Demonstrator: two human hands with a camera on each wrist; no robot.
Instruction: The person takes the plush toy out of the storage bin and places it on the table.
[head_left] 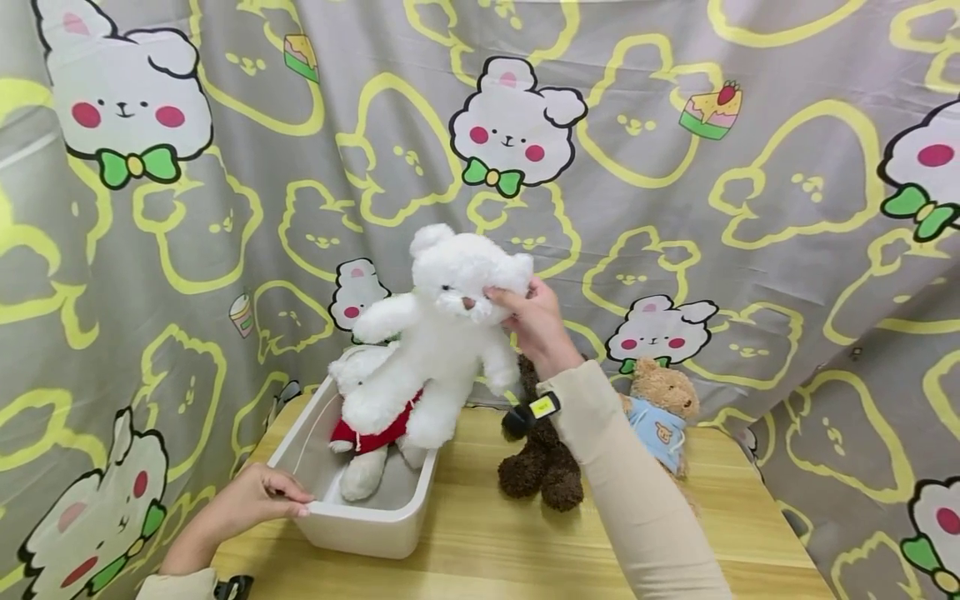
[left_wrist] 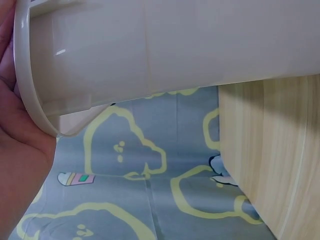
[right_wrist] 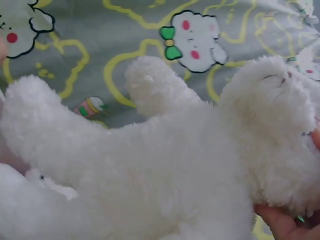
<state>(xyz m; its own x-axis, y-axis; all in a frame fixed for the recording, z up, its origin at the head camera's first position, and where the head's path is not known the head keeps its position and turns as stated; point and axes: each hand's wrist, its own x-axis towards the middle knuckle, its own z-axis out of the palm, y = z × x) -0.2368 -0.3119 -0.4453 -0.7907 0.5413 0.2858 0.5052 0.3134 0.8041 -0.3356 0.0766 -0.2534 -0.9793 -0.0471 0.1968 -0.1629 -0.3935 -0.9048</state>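
Note:
My right hand (head_left: pixel 536 327) grips a fluffy white teddy bear (head_left: pixel 450 346) by the side of its head, thumb across the face near the nose. The bear is held up over a pale plastic bin (head_left: pixel 363 532), its legs hanging at the bin's right side; in the right wrist view its body (right_wrist: pixel 165 170) fills most of the picture. At the bin's near left corner my left hand (head_left: pixel 251 504) holds the rim, thumb on top. Inside the bin lies a whitish plush toy in red clothing (head_left: pixel 386 429), partly covered by the bear.
On the wooden table (head_left: pixel 480 533), right of the bin, sits a dark brown plush toy (head_left: pixel 542 471), partly hidden behind my right wrist. Farther right is a tan teddy bear in a light blue hoodie (head_left: pixel 660 429). A grey patterned curtain (head_left: pixel 420 167) hangs behind and at the sides.

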